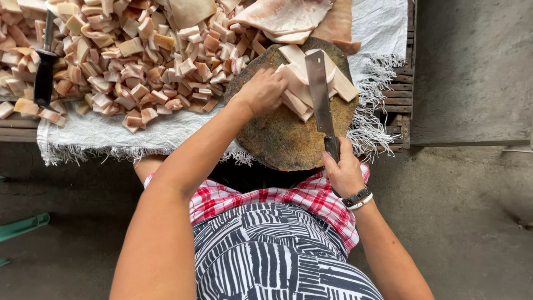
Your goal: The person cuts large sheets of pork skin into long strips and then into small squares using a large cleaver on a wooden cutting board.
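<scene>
spare knife (44, 66): one, black handle, lying on the pile at about 9 o'clock
cut cubes (133, 55): way too many to count, heaped on the white cloth (100, 133)
left hand (262, 91): fingers curled, pressing down on the fat strips (297, 97), a small stack, middle of the round board (283, 139)
cleaver (318, 91): one, blade across the strips
right hand (344, 172): wrapped tight on the cleaver handle, 5 o'clock of the board
uncut slabs (288, 16): a couple, 12 o'clock
surface: slatted wooden bench (397, 94), grey concrete floor (472, 72)
</scene>
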